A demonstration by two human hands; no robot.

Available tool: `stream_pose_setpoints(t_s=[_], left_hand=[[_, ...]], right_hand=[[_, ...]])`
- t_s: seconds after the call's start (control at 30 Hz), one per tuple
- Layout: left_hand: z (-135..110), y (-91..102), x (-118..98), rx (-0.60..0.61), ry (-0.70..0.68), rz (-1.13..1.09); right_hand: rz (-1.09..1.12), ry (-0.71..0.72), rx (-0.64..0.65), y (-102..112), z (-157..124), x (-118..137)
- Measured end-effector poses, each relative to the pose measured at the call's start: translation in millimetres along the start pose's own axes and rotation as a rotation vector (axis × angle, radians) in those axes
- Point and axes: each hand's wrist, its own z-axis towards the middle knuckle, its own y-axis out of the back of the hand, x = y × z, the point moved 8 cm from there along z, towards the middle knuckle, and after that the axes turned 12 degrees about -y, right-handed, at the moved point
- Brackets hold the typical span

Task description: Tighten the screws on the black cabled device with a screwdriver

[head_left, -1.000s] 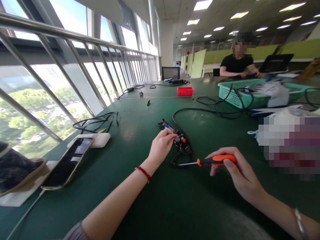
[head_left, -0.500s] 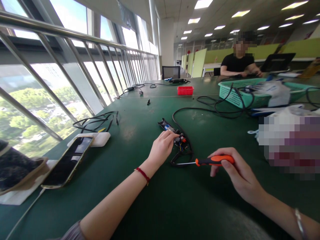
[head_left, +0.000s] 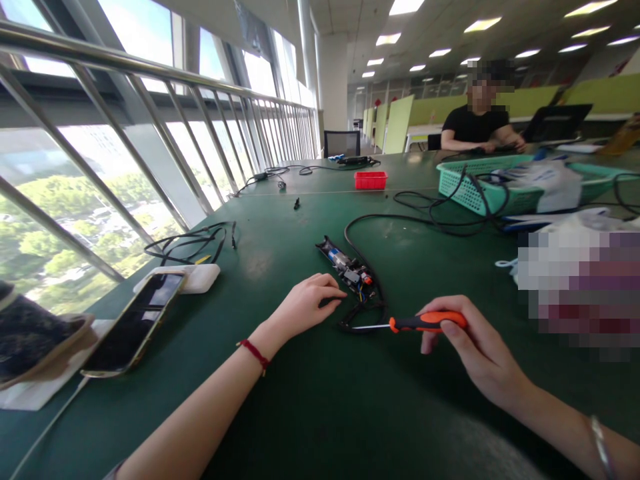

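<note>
A small opened circuit board (head_left: 346, 265) with a black cable (head_left: 370, 223) lies on the green table (head_left: 310, 400). My left hand (head_left: 305, 305) rests on the table just in front of the board, fingers loosely stretched and apart, holding nothing. My right hand (head_left: 475, 347) is closed round the orange handle of a screwdriver (head_left: 415, 324). The screwdriver's metal shaft points left toward the loop of cable below the board.
A phone (head_left: 135, 323) and a white power bank (head_left: 197, 279) lie at the left by coiled cables (head_left: 193, 241). A red box (head_left: 371, 180) and a green basket (head_left: 480, 187) stand farther back. Another person (head_left: 477, 123) sits at the far side. A railing (head_left: 150, 133) runs along the left.
My left hand has drawn back off the circuit board toward me and now lies on the table. The screwdriver has shifted slightly left.
</note>
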Motion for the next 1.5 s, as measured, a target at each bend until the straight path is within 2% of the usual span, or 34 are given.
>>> stream_pose_setpoints(t_s=[0.13, 0.27, 0.37, 0.43, 0.5, 0.67, 1.2, 1.4, 1.5], left_hand=[[3.1, -6.4, -0.7, 0.003, -0.02, 0.022], [6.0, -7.1, -2.8, -0.062, -0.028, 0.052], [10.8, 1.1, -7.2, -0.225, -0.029, 0.069], [12.6, 8.0, -5.5, -0.368, 0.032, 0.065], [15.1, 7.4, -3.1, -0.419, 0.085, 0.041], [19.3, -1.8, -1.1, -0.346, 0.115, 0.018], [20.7, -0.9, -4.9, -0.303, 0.096, 0.141], [21.1, -0.9, -8.9, -0.235, 0.009, 0.289], [19.4, 4.0, -2.1, -0.237, -0.034, 0.374]], right_hand=[[0.001, 0.004, 0.005, 0.2, -1.0, -0.3], [0.009, 0.003, 0.011, -0.5, -1.0, -0.1], [0.006, -0.005, 0.01, -1.2, -0.4, -1.7], [0.009, -0.013, 0.011, -1.8, 0.1, -3.6], [0.015, -0.025, 0.009, -2.2, 0.4, -5.4], [0.016, -0.025, 0.013, -3.2, -0.1, -4.7], [0.06, -0.069, 0.024, -4.3, 1.9, -8.4], [0.018, -0.05, 0.023, -4.5, 0.4, -7.8], [-0.071, -0.002, 0.015, -4.8, -1.2, -3.8]])
